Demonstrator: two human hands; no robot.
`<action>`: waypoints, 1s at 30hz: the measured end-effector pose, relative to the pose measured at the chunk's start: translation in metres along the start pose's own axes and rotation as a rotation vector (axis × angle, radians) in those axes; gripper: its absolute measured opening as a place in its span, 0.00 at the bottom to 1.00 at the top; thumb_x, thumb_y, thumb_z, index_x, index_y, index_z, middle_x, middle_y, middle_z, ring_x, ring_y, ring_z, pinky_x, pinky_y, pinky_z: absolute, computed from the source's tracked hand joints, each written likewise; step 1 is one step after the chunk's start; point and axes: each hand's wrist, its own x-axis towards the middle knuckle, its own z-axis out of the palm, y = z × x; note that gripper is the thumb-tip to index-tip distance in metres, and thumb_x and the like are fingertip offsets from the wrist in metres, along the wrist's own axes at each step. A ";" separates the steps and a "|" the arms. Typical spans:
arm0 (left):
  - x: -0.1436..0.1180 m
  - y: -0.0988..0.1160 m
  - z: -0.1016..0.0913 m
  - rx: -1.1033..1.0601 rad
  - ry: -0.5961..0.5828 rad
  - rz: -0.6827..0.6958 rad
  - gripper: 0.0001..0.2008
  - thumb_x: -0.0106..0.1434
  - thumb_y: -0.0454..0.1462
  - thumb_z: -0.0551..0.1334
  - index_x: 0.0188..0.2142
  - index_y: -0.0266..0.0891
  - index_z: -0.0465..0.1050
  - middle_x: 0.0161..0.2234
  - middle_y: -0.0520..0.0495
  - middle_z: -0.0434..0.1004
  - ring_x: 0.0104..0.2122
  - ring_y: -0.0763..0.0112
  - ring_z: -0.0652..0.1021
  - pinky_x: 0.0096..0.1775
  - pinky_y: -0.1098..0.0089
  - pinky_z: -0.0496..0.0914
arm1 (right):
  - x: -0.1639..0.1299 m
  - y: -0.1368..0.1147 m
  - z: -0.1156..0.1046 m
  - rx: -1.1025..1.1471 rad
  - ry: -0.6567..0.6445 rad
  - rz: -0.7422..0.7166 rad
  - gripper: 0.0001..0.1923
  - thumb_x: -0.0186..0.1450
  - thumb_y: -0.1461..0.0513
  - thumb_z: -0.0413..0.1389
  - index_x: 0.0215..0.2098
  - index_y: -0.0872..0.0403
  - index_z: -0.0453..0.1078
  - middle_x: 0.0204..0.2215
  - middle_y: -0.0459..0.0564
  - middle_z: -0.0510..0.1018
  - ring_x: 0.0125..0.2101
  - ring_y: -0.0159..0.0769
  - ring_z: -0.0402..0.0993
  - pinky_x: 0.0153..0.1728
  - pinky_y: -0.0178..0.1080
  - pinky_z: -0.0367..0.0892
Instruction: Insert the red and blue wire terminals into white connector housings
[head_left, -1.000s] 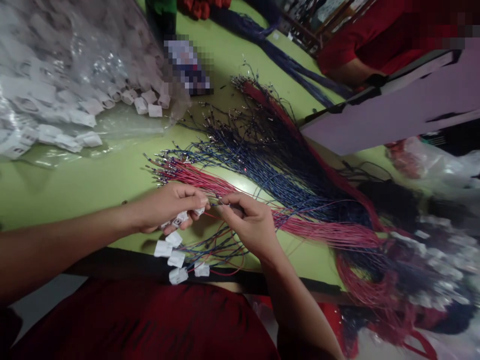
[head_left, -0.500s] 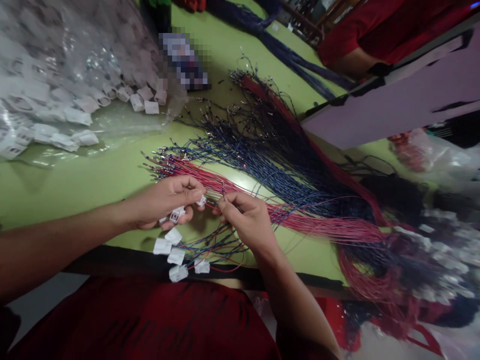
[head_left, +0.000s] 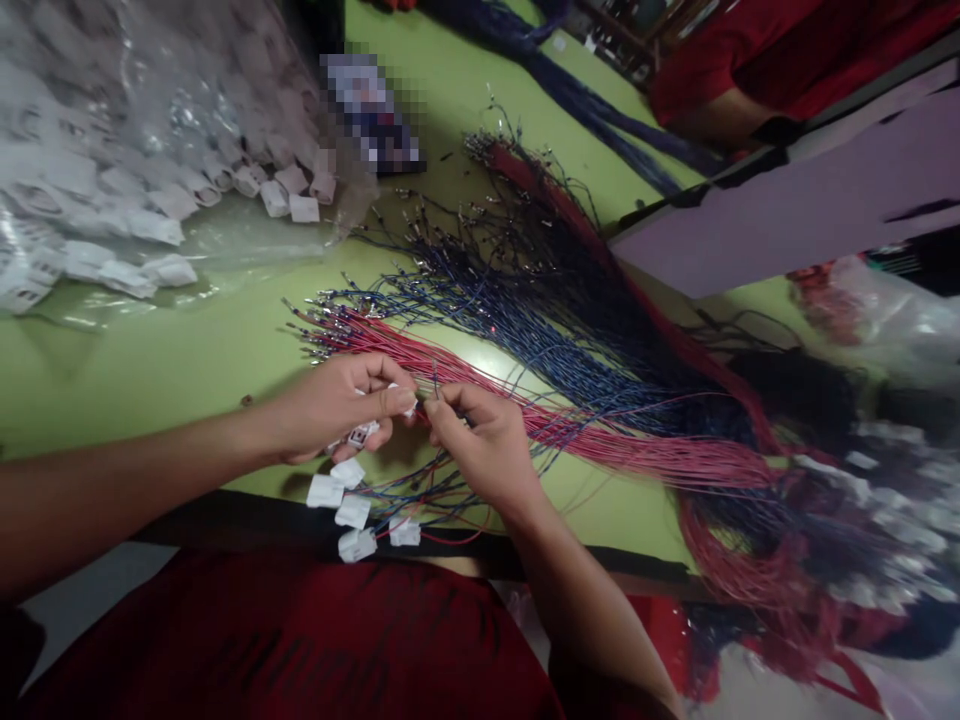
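My left hand (head_left: 349, 405) is closed, pinching a small white connector housing (head_left: 406, 400) between thumb and forefinger. Another white housing (head_left: 363, 434) sits under its curled fingers. Close to the right of it, my right hand (head_left: 484, 435) pinches thin wires, and a crimped wire end (head_left: 435, 372) sticks up above the fingertips. Whether a wire tip enters the housing is too small to tell. Beneath both hands lie several white connectors (head_left: 325, 491) with blue and red wires attached. Just behind the hands stretches a bundle of red wires (head_left: 465, 370) with metal terminals at its left end.
A clear plastic bag (head_left: 247, 235) full of white housings lies at the left. Blue wires (head_left: 525, 335) run across the green table (head_left: 225, 375). A pale purple panel (head_left: 780, 220) stands at the right, and a person in a red sleeve (head_left: 757, 75) is behind it.
My right hand has moved slightly left, bringing the wire end closer to the housing in my left hand. My left hand has shifted a little to the right.
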 end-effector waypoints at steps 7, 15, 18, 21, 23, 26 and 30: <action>-0.001 -0.004 0.000 0.029 0.035 0.003 0.10 0.63 0.44 0.63 0.34 0.41 0.66 0.14 0.59 0.68 0.08 0.81 0.61 0.10 0.80 0.54 | 0.000 0.001 0.005 -0.011 0.018 -0.063 0.09 0.62 0.63 0.54 0.24 0.53 0.68 0.20 0.43 0.74 0.23 0.29 0.68 0.28 0.33 0.66; 0.001 0.003 0.003 -0.022 0.021 -0.002 0.06 0.63 0.37 0.63 0.33 0.42 0.65 0.15 0.60 0.69 0.08 0.82 0.62 0.10 0.81 0.55 | 0.005 0.005 0.003 0.180 0.023 0.003 0.05 0.62 0.60 0.58 0.30 0.52 0.71 0.26 0.46 0.75 0.29 0.32 0.72 0.29 0.35 0.67; 0.001 0.004 0.002 -0.044 0.013 -0.018 0.05 0.64 0.36 0.61 0.34 0.41 0.65 0.16 0.60 0.69 0.08 0.83 0.61 0.09 0.82 0.55 | 0.006 0.004 0.001 0.089 0.036 -0.038 0.05 0.63 0.62 0.57 0.28 0.52 0.70 0.25 0.45 0.74 0.28 0.32 0.71 0.30 0.36 0.66; 0.001 0.002 -0.001 -0.105 0.010 -0.013 0.04 0.65 0.37 0.62 0.36 0.40 0.67 0.24 0.56 0.75 0.10 0.84 0.64 0.09 0.82 0.56 | 0.004 0.005 -0.003 -0.076 0.136 -0.216 0.07 0.63 0.65 0.56 0.27 0.52 0.69 0.27 0.46 0.74 0.31 0.32 0.71 0.35 0.38 0.67; 0.002 -0.001 -0.004 -0.148 0.003 -0.011 0.05 0.65 0.39 0.62 0.36 0.40 0.67 0.29 0.54 0.77 0.11 0.85 0.65 0.09 0.82 0.57 | 0.001 0.008 -0.004 -0.217 0.207 -0.359 0.07 0.64 0.67 0.55 0.28 0.52 0.68 0.29 0.47 0.74 0.35 0.34 0.71 0.38 0.40 0.67; 0.003 -0.004 -0.006 -0.160 -0.018 -0.016 0.07 0.65 0.40 0.62 0.36 0.39 0.68 0.30 0.53 0.77 0.11 0.85 0.65 0.09 0.82 0.56 | -0.004 0.012 -0.005 -0.360 0.237 -0.468 0.07 0.64 0.69 0.54 0.29 0.52 0.67 0.30 0.49 0.73 0.37 0.37 0.71 0.39 0.41 0.66; 0.004 -0.004 -0.006 -0.127 -0.038 -0.026 0.08 0.66 0.42 0.61 0.36 0.39 0.68 0.27 0.54 0.76 0.10 0.85 0.63 0.09 0.83 0.54 | -0.008 0.013 -0.003 -0.412 0.220 -0.491 0.09 0.64 0.70 0.53 0.29 0.51 0.66 0.30 0.48 0.74 0.36 0.37 0.70 0.37 0.42 0.65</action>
